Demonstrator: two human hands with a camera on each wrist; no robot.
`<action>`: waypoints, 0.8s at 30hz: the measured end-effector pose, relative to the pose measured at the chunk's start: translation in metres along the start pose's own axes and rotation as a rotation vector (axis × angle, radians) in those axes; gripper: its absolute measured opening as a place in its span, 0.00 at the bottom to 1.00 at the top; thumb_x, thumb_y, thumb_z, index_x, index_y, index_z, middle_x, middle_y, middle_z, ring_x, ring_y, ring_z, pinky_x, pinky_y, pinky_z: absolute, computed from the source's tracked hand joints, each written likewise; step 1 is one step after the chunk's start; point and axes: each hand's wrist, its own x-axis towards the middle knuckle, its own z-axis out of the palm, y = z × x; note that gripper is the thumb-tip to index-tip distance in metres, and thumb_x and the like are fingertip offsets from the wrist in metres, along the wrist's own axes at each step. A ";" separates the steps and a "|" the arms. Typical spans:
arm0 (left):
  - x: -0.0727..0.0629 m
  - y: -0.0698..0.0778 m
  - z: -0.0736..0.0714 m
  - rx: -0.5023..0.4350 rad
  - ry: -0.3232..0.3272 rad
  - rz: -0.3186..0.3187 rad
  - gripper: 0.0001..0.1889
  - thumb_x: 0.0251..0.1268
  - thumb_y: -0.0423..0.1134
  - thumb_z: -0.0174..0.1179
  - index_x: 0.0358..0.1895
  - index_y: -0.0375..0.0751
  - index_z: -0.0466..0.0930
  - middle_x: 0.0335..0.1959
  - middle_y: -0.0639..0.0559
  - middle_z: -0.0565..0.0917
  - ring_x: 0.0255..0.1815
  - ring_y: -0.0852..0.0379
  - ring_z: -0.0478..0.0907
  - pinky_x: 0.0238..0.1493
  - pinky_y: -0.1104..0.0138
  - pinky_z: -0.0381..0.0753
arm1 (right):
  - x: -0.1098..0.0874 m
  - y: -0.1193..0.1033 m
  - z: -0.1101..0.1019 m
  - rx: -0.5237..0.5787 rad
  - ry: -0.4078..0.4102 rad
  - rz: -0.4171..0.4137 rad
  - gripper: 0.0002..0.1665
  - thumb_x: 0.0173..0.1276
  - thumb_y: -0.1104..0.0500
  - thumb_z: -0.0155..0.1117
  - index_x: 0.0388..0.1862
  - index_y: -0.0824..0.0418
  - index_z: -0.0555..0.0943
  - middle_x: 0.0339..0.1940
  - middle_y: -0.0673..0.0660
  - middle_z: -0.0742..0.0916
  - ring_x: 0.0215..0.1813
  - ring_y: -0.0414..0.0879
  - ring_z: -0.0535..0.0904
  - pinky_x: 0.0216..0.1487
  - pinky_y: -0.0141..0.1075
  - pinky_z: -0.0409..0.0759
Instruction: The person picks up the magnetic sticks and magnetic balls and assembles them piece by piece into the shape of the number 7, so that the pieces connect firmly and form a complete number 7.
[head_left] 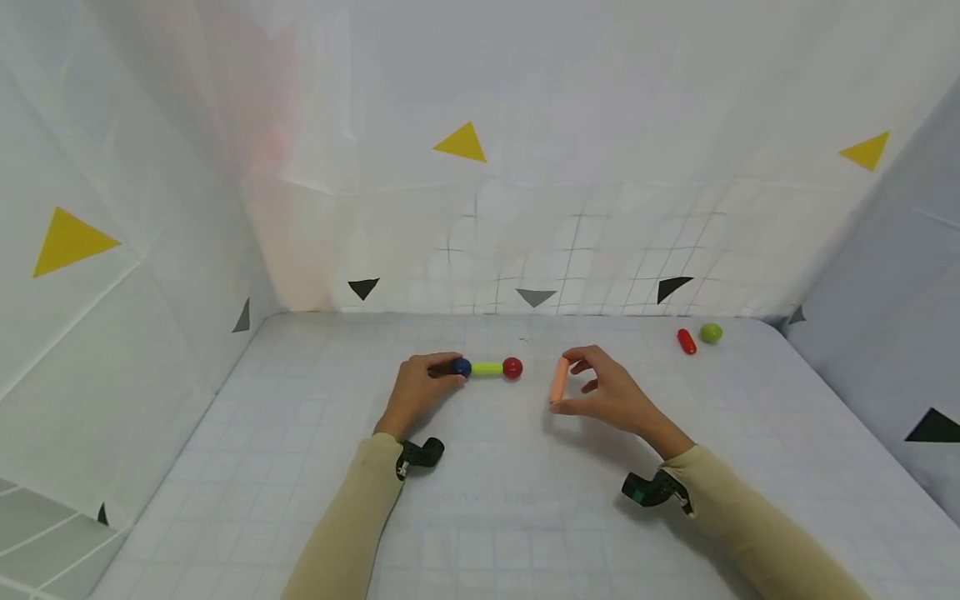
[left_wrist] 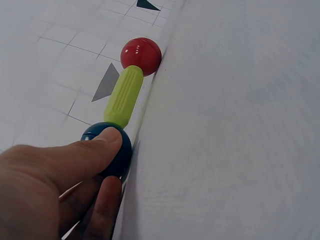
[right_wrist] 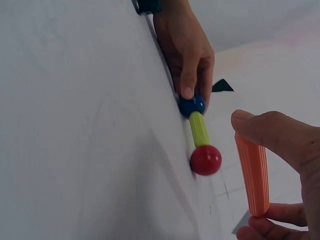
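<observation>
My left hand (head_left: 420,390) pinches a blue ball (head_left: 462,367) between thumb and fingers. A ribbed yellow-green rod (head_left: 487,368) joins that ball to a red ball (head_left: 512,368), and the joined piece lies along the tabletop. To its right, my right hand (head_left: 606,395) holds an orange ribbed rod (head_left: 559,380) by its two ends, thumb at one end and fingers at the other. In the right wrist view the orange rod (right_wrist: 253,175) is apart from the red ball (right_wrist: 205,160).
A short red rod (head_left: 686,341) and a green ball (head_left: 711,332) lie at the back right of the white table (head_left: 480,542). White sheeting with yellow and black triangles (head_left: 461,142) rises behind the table and along both sides.
</observation>
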 end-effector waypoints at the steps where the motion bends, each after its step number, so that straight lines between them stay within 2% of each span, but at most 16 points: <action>1: 0.000 0.000 0.000 -0.005 -0.002 0.001 0.21 0.64 0.39 0.75 0.61 0.52 0.88 0.52 0.57 0.87 0.57 0.56 0.81 0.66 0.55 0.75 | 0.001 -0.002 0.003 0.000 -0.002 -0.005 0.52 0.53 0.47 0.87 0.70 0.65 0.72 0.61 0.57 0.80 0.61 0.59 0.76 0.52 0.50 0.84; 14: -0.002 -0.002 0.000 0.005 -0.009 0.005 0.21 0.65 0.40 0.75 0.61 0.52 0.88 0.53 0.57 0.87 0.57 0.56 0.80 0.66 0.53 0.74 | 0.005 -0.020 0.031 0.072 -0.077 -0.043 0.51 0.53 0.47 0.87 0.69 0.65 0.73 0.62 0.56 0.79 0.60 0.56 0.76 0.53 0.49 0.83; 19: -0.002 -0.001 -0.001 0.010 -0.004 0.000 0.21 0.64 0.40 0.75 0.60 0.52 0.88 0.53 0.56 0.87 0.57 0.55 0.80 0.67 0.53 0.74 | 0.006 -0.023 0.041 0.059 -0.111 -0.059 0.49 0.54 0.46 0.87 0.68 0.64 0.74 0.60 0.55 0.79 0.58 0.54 0.76 0.52 0.46 0.84; 24: -0.001 0.000 -0.001 0.030 0.003 0.006 0.21 0.64 0.40 0.75 0.61 0.52 0.88 0.53 0.56 0.87 0.58 0.55 0.80 0.67 0.53 0.74 | 0.008 -0.028 0.046 0.031 -0.111 -0.081 0.49 0.53 0.45 0.87 0.68 0.63 0.74 0.59 0.54 0.80 0.57 0.54 0.77 0.50 0.44 0.84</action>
